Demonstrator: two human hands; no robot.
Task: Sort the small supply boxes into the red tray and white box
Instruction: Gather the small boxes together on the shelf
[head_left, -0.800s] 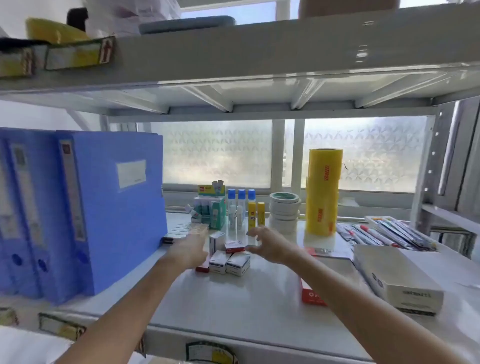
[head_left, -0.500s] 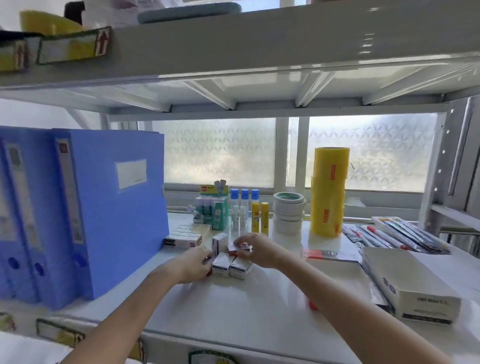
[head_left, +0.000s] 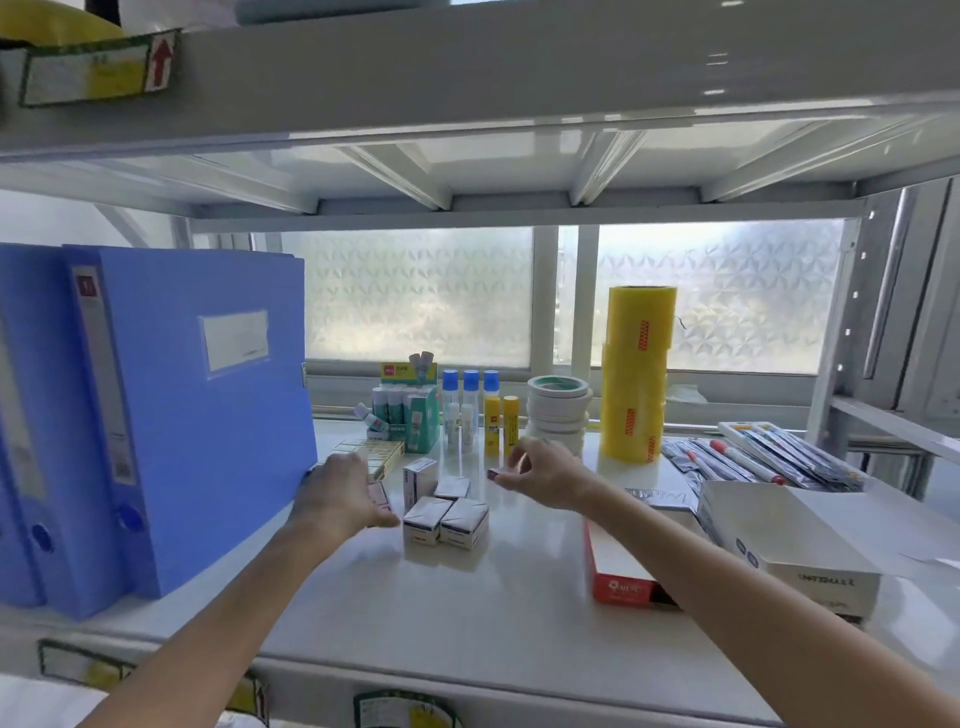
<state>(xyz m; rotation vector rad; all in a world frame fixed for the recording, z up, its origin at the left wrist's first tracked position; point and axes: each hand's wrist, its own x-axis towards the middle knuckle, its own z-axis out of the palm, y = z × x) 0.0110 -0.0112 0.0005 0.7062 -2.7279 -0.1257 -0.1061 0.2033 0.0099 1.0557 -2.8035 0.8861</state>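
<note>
Several small white supply boxes (head_left: 445, 512) stand clustered on the white shelf (head_left: 467, 613), one of them upright (head_left: 418, 480). My left hand (head_left: 343, 493) rests just left of the cluster, closed over a small pinkish-red box (head_left: 378, 492). To the right of the cluster, my right hand (head_left: 540, 475) is raised slightly and pinches a small red-ended box (head_left: 493, 473) in its fingertips. The red tray (head_left: 615, 574) lies to the right, partly hidden by my right forearm. An open white box (head_left: 779, 540) sits beside it at the far right.
Blue file boxes (head_left: 156, 415) stand on the left. At the back are glue sticks (head_left: 470, 410), a green carton (head_left: 410, 415), stacked tape rolls (head_left: 558, 415) and a tall yellow roll (head_left: 636, 369). Packed pens (head_left: 753, 457) lie back right. A flat yellow pack (head_left: 374, 452) lies by my left hand.
My right hand has lifted a small box off the cluster and drawn it to the right. My left hand has shifted left, onto the pinkish-red box.
</note>
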